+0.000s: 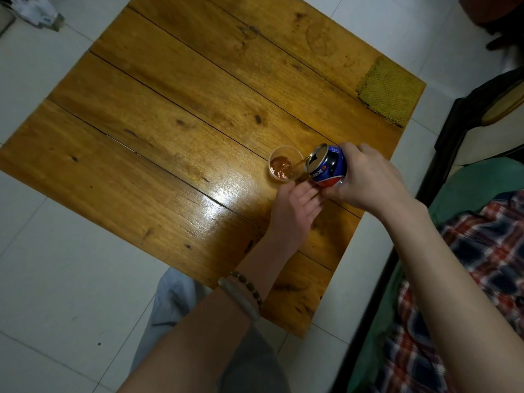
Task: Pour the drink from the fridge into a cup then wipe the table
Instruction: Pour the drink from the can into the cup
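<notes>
The can (329, 165) is held tipped in the right hand (365, 180), its body clamped by the curled fingers (350, 149). Its long axis is laid almost level and runs from that hand leftward, so the opened top is turned at the cup (285, 167), which stands upright on the worktop (170, 109) just beside the can's mouth. A thin brown stream (299, 165) is seen crossing the cup's right rim, and the cup is partly filled with brown drink.

The left hand (295, 205) is laid on the near side of the cup, its fingers (312, 194) loosely stretched and apart, reaching under the can. The thumb is close against the cup's base, but whether the cup is actually touched cannot be told.

The pour is judged to be under way and not finished. Since the stream enters close to the rim, the mouth of the can should be kept over the cup. To end the pour, the can's top would have to be swung up and back toward the right.

The cup is placed toward the right edge of the worktop, which passes under the right wrist, so little room is left on that side. Wide bare planks are open to the left and beyond. A yellow-green cloth (388, 92) is lying at the far right corner, well apart from the cup and nearer the right hand than the left, though that hand is taken up with the can
</notes>
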Tool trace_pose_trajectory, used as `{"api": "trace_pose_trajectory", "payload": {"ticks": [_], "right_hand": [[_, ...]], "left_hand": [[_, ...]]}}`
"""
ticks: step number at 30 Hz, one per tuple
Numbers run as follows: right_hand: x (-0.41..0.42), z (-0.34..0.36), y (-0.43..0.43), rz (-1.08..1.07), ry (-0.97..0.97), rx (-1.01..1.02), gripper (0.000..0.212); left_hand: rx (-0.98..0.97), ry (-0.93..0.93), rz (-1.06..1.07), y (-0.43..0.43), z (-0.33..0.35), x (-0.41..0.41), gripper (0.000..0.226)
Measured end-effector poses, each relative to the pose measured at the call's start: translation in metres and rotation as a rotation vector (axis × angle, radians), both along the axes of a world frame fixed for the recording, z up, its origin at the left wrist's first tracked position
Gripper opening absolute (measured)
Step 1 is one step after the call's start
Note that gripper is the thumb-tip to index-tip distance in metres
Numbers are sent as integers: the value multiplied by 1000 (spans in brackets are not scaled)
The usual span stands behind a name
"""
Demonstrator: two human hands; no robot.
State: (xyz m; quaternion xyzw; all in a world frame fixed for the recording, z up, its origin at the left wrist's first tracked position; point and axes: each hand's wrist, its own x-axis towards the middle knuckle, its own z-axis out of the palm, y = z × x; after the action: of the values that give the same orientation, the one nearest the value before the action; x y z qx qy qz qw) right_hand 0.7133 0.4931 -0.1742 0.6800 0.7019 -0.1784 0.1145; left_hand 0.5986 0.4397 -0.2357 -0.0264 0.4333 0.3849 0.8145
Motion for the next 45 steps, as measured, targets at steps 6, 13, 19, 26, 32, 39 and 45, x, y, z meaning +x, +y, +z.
{"api": "trace_pose_trajectory", "payload": {"ticks": [6,13,19,26,32,39,45], "right_hand": [[-1,2,0,18,-17,9,77],[-1,2,1,28,-27,15,78],[-1,2,0,31,-29,19,79],[0,3,0,32,-27,19,78],[0,4,0,27,-31,16,78],[0,5,0,29,-39,14,79],[0,5,0,37,-39,17,79]], "left_hand": [[-36,-42,16,2,5,-1,51],[-33,-45,26,2,6,-1,52],[-24,-68,18,1,9,-2,51],[-18,-79,19,0,11,0,53],[-11,-109,21,1,10,2,55],[-20,-114,31,1,7,3,55],[-30,-117,42,1,7,2,55]]}}
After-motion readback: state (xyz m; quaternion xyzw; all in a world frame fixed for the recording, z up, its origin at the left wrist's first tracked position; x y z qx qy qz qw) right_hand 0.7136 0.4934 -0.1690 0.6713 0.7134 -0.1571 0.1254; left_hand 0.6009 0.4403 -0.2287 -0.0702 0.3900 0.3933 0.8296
